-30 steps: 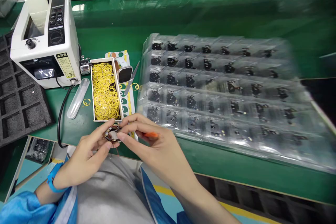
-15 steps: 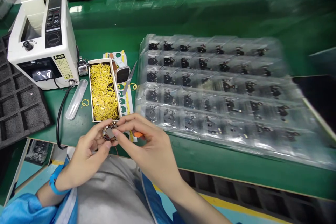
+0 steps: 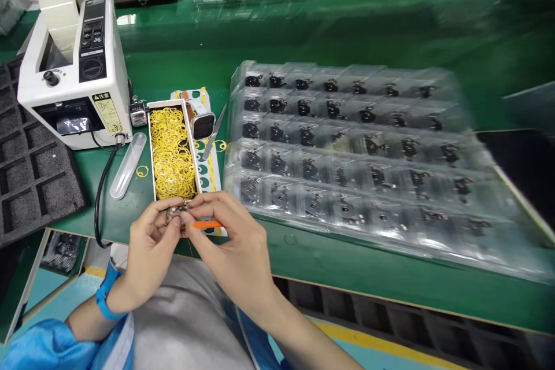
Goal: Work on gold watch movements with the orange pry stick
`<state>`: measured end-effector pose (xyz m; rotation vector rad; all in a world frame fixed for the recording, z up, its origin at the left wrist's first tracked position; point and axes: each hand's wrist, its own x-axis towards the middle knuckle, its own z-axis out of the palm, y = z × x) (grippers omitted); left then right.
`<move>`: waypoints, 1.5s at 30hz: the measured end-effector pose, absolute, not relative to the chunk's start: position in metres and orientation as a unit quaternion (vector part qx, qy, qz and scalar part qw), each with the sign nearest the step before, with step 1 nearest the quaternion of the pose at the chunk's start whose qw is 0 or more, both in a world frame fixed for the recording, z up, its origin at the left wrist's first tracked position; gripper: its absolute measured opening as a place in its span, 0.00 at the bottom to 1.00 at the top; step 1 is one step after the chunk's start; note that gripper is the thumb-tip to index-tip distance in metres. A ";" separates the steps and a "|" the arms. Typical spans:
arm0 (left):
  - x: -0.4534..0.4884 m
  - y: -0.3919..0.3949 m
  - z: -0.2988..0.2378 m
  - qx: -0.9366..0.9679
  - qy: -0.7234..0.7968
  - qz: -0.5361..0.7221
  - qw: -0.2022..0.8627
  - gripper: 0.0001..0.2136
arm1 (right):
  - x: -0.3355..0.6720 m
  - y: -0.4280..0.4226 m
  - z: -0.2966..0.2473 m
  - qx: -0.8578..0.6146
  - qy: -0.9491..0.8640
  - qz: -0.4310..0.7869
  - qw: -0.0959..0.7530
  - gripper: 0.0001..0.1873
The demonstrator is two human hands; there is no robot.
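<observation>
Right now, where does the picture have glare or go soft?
Head view: glare streaks the near edge of the clear tray; same view, its right end looks smeared; also head view, the white machine is fairly crisp, but the small part between the fingers is indistinct.

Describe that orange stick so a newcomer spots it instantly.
Start at the big clear tray; the right hand is by its near left corner. Within that hand's grasp shows the stick, bright orange, unlike the boxed yellow rings beyond.

Round component (image 3: 174,212) in left fingers (image 3: 161,206), partly hidden; orange rod (image 3: 208,224) in right fingers (image 3: 222,208).
</observation>
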<state>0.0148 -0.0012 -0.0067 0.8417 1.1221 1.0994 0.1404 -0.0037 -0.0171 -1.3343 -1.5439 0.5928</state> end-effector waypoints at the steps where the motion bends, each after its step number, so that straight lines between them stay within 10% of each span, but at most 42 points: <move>1: 0.015 -0.001 -0.007 0.363 0.491 0.482 0.629 0.08 | 0.140 -0.004 -0.018 -0.551 -0.636 0.229 0.489 0.07; 13: 0.004 -0.001 -0.008 0.443 0.490 0.442 0.607 0.06 | 0.149 0.007 -0.010 -0.502 -0.689 0.292 0.434 0.10; 19: -0.010 0.006 -0.003 0.526 0.535 0.438 0.495 0.03 | 0.146 -0.005 -0.005 -0.428 -0.775 0.086 0.456 0.05; 26: -0.007 0.001 -0.005 0.345 0.520 0.444 0.643 0.16 | 0.142 -0.015 -0.012 -0.414 -0.784 -0.069 0.458 0.06; 45: -0.002 -0.015 -0.001 0.434 0.530 0.427 0.590 0.07 | 0.154 0.007 -0.019 -0.352 -0.824 -0.004 0.443 0.06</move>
